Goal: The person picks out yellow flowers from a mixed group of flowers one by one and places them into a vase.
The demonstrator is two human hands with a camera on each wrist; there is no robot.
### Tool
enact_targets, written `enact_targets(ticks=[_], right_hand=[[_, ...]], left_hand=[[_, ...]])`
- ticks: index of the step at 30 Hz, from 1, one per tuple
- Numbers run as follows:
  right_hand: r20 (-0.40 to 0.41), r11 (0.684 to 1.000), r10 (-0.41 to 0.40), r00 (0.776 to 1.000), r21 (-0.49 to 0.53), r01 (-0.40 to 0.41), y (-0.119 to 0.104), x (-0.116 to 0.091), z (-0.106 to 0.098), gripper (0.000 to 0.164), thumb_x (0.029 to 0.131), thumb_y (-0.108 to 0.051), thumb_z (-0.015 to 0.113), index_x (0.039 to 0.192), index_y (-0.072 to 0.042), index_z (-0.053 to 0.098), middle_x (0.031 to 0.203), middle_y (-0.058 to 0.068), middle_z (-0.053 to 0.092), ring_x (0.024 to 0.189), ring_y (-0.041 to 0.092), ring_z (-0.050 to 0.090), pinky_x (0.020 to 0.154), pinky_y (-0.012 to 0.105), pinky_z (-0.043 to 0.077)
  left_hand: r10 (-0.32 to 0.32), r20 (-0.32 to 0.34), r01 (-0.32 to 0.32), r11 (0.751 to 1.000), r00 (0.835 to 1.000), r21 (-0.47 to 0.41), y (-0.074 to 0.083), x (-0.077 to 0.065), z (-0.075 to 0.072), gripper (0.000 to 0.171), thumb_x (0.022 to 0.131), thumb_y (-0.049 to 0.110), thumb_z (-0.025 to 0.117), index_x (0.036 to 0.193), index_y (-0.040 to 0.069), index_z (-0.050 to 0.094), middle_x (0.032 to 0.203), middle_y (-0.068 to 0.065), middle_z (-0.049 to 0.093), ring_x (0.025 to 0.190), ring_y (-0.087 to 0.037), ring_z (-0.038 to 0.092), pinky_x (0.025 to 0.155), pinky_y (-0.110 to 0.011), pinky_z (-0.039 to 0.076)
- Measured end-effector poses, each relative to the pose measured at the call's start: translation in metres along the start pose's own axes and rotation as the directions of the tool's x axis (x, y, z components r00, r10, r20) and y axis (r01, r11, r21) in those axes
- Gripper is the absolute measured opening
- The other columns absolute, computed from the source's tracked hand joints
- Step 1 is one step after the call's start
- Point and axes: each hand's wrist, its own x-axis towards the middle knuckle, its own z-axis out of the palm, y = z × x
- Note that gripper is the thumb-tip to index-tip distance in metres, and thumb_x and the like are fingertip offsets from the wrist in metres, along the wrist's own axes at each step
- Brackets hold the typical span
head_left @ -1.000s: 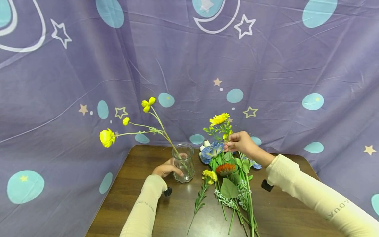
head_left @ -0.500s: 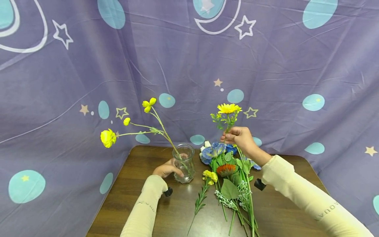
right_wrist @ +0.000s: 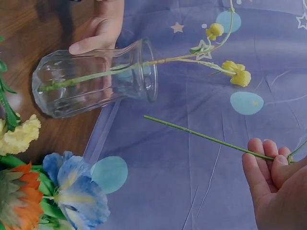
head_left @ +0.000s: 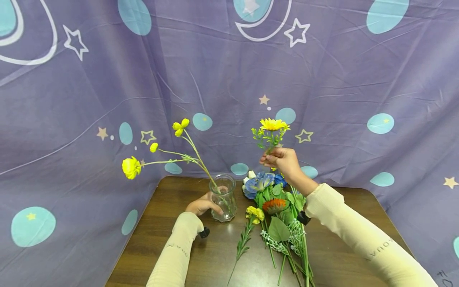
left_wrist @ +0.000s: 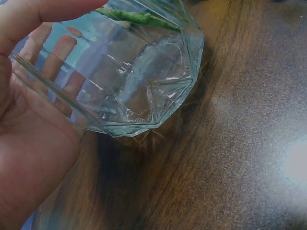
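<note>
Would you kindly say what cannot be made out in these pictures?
Right wrist view: bloom of the held yellow flower, cut off by the right edge.
Left wrist view: mouth of the glass vase, past the picture's edge.
Head view: tips of some stems, cut off by the bottom edge.

Seemingly "AQUA" on right sleeve, unclear lettering on left sleeve

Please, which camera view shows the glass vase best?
The right wrist view: the glass vase appears large, from base to rim, with the stem inside. The head view shows it smaller, in the left hand; the left wrist view shows only its lower part.
</note>
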Motion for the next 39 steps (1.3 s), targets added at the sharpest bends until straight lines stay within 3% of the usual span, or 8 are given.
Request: enact_targets(ticks=[6, 13, 18, 26, 32, 39], right_hand=[[-0.001, 0.999, -0.020, 1.000, -0.025, 0.020, -0.001, 0.006, 0.010, 0.027, 0.099, 0.008, 0.053, 0.119, 0.027, 0.056, 0.080, 0.001, 0.074, 0.076, 0.008, 0.074, 0.081, 0.032, 0.062], [0.008, 0.999, -0.032, 0.999, -0.028, 0.032, 0.001, 0.009, 0.020, 0.026, 0.099, 0.008, 0.054, 0.118, 0.024, 0.058, 0.089, 0.012, 0.076, 0.077, 0.008, 0.074, 0.081, 0.031, 0.062], [0.015, 0.999, -0.033, 0.999, -0.015, 0.034, 0.003, 0.010, 0.028, 0.027, 0.099, 0.008, 0.054, 0.120, 0.025, 0.057, 0.091, 0.013, 0.076, 0.078, 0.007, 0.074, 0.081, 0.029, 0.062], [0.018, 0.997, -0.051, 0.999, -0.061, 0.052, 0.004, 0.013, 0.044, 0.024, 0.098, 0.007, 0.056, 0.116, 0.022, 0.062, 0.098, 0.025, 0.075, 0.080, 0.009, 0.074, 0.088, 0.043, 0.060], [0.017, 0.994, -0.056, 0.998, -0.090, 0.057, 0.007, 0.017, 0.054, 0.021, 0.099, 0.005, 0.057, 0.111, 0.018, 0.067, 0.103, 0.032, 0.072, 0.081, 0.012, 0.075, 0.083, 0.035, 0.062], [-0.002, 0.994, -0.063, 0.998, -0.091, 0.063, 0.010, 0.024, 0.066, 0.020, 0.098, 0.004, 0.058, 0.111, 0.016, 0.069, 0.105, 0.034, 0.072, 0.087, 0.022, 0.076, 0.088, 0.043, 0.061]], left_hand=[[0.005, -0.009, -0.005, 1.000, 1.000, -0.001, -0.002, 0.001, -0.001, 0.098, 0.067, -0.011, 0.077, 0.154, 0.004, 0.035, 0.145, -0.004, 0.054, 0.138, -0.035, 0.043, 0.120, -0.059, 0.031], [-0.008, -0.016, 0.008, 1.000, 1.000, -0.003, 0.003, -0.001, 0.001, 0.094, 0.068, -0.014, 0.077, 0.151, 0.007, 0.039, 0.136, 0.003, 0.058, 0.137, -0.036, 0.042, 0.116, -0.059, 0.036], [-0.015, -0.026, 0.015, 1.000, 1.000, 0.014, 0.003, -0.001, 0.001, 0.095, 0.068, -0.014, 0.077, 0.152, 0.005, 0.037, 0.139, -0.001, 0.056, 0.136, -0.033, 0.041, 0.115, -0.059, 0.037], [-0.011, -0.039, 0.012, 1.000, 0.999, 0.022, 0.004, 0.000, 0.001, 0.099, 0.067, -0.013, 0.078, 0.154, 0.001, 0.033, 0.149, -0.008, 0.050, 0.137, -0.026, 0.041, 0.121, -0.056, 0.030], [-0.007, -0.023, 0.008, 1.000, 1.000, 0.011, 0.003, 0.000, 0.001, 0.100, 0.067, -0.013, 0.078, 0.155, 0.000, 0.031, 0.145, -0.006, 0.054, 0.138, -0.032, 0.042, 0.119, -0.058, 0.032], [-0.007, -0.014, 0.007, 1.000, 1.000, -0.007, 0.003, 0.000, 0.001, 0.099, 0.067, -0.014, 0.078, 0.154, 0.002, 0.034, 0.145, -0.012, 0.055, 0.136, -0.034, 0.046, 0.117, -0.056, 0.037]])
